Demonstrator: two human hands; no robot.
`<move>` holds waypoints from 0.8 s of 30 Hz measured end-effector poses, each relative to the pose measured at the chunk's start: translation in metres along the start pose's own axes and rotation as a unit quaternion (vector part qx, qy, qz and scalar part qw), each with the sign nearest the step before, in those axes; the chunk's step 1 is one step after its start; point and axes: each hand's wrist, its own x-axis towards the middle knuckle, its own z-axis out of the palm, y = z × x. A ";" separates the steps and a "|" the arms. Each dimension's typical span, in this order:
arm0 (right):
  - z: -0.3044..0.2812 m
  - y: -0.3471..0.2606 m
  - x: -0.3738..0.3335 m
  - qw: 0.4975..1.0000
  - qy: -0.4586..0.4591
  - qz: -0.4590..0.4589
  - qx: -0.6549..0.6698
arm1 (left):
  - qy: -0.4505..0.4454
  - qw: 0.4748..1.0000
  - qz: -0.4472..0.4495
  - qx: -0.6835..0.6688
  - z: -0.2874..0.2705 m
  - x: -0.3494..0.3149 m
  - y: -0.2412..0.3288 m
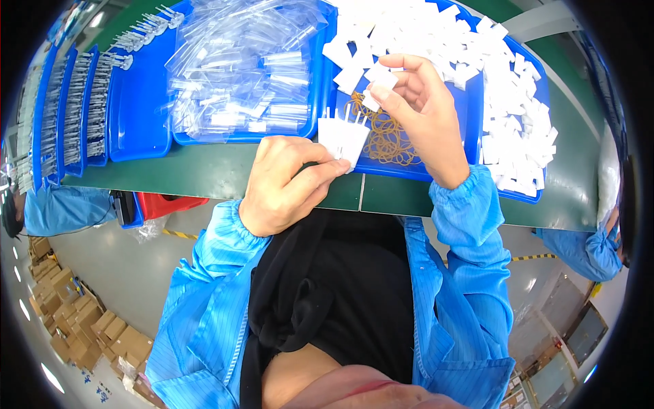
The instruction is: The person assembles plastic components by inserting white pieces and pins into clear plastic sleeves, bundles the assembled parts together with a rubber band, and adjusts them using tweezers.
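My left hand (286,180) is closed at the table's front edge, pinching a small fan of flat white pieces (344,140) by their lower ends. Thin, pale prongs stick up from their top edges. My right hand (430,112) is raised over a blue tray (463,112), with a small white squarish piece (383,76) between thumb and forefinger. Below it, tan rubber bands (392,140) lie loose in that tray. A heap of similar white pieces (422,34) fills the far part, just beyond the right hand.
To the left, a blue tray (323,102) holds clear plastic bags (238,75). Further left are another blue tray (139,116) and narrow trays packed with thin metallic-looking parts (99,102). More white pieces (521,129) fill a tray at right. Blue sleeves (68,210) show beside the green table (225,174).
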 end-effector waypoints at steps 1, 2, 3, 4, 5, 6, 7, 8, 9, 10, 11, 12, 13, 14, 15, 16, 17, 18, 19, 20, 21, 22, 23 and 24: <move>0.002 -0.004 -0.003 0.996 0.002 0.029 0.080 | 0.000 1.000 0.004 0.002 0.001 0.000 -0.001; 0.005 -0.007 -0.006 0.985 0.004 0.058 0.160 | 0.000 1.000 0.008 0.005 0.001 0.001 -0.001; 0.006 -0.007 -0.008 0.985 0.006 0.059 0.161 | -0.001 1.000 0.009 0.004 0.002 0.001 0.000; 0.008 -0.008 -0.009 0.979 0.009 0.076 0.187 | 0.000 1.000 0.005 0.006 0.002 0.002 0.001; 0.010 -0.008 -0.011 0.973 0.011 0.092 0.213 | 0.002 1.000 0.001 0.009 0.003 0.003 0.002; 0.011 -0.006 -0.012 0.972 0.013 0.092 0.214 | 0.000 1.000 0.002 0.009 0.003 0.005 0.002; 0.013 -0.005 -0.012 0.969 0.014 0.093 0.227 | -0.010 1.000 0.001 0.016 0.002 0.007 0.003; 0.014 -0.004 -0.013 0.966 0.016 0.093 0.240 | -0.019 1.000 0.000 0.023 0.002 0.008 0.004; 0.014 -0.004 -0.013 0.966 0.016 0.093 0.241 | -0.020 1.000 0.000 0.024 0.003 0.008 0.005; 0.015 -0.005 -0.013 0.963 0.028 0.106 0.245 | -0.020 0.999 -0.017 0.022 0.003 0.007 0.006; 0.015 -0.005 -0.013 0.960 0.040 0.118 0.249 | -0.019 0.999 -0.035 0.020 0.004 0.007 0.007; 0.014 -0.003 -0.013 0.960 0.041 0.118 0.250 | -0.020 0.999 -0.034 0.020 0.004 0.007 0.006; 0.013 0.000 -0.013 0.959 0.044 0.113 0.255 | -0.022 0.999 -0.030 0.024 0.004 0.007 0.006; 0.012 0.001 -0.013 0.958 0.046 0.109 0.260 | -0.024 0.999 -0.026 0.028 0.004 0.007 0.005; 0.012 0.001 -0.013 0.958 0.046 0.109 0.262 | -0.025 0.999 -0.026 0.029 0.004 0.006 0.005; 0.012 0.001 -0.012 0.958 0.053 0.117 0.258 | -0.029 0.999 -0.020 0.026 0.004 0.005 0.006; 0.012 0.001 -0.011 0.957 0.060 0.126 0.254 | -0.033 0.999 -0.015 0.022 0.004 0.005 0.006; 0.011 0.000 -0.011 0.957 0.062 0.126 0.254 | -0.034 0.999 -0.014 0.021 0.005 0.005 0.007; 0.011 0.000 -0.011 0.959 0.069 0.122 0.245 | -0.040 0.999 -0.008 0.019 0.005 0.006 0.008; 0.010 0.001 -0.011 0.961 0.076 0.119 0.237 | -0.046 0.999 -0.003 0.016 0.006 0.006 0.009; 0.010 0.001 -0.010 0.961 0.076 0.118 0.237 | -0.047 0.999 -0.003 0.017 0.006 0.007 0.009; 0.010 0.003 -0.009 0.964 0.076 0.112 0.230 | -0.050 0.998 0.000 0.023 0.007 0.008 0.010; 0.010 0.004 -0.009 0.966 0.075 0.106 0.223 | -0.053 0.998 0.003 0.030 0.007 0.009 0.010; 0.011 0.004 -0.009 0.966 0.075 0.106 0.223 | -0.053 0.998 0.002 0.030 0.007 0.009 0.011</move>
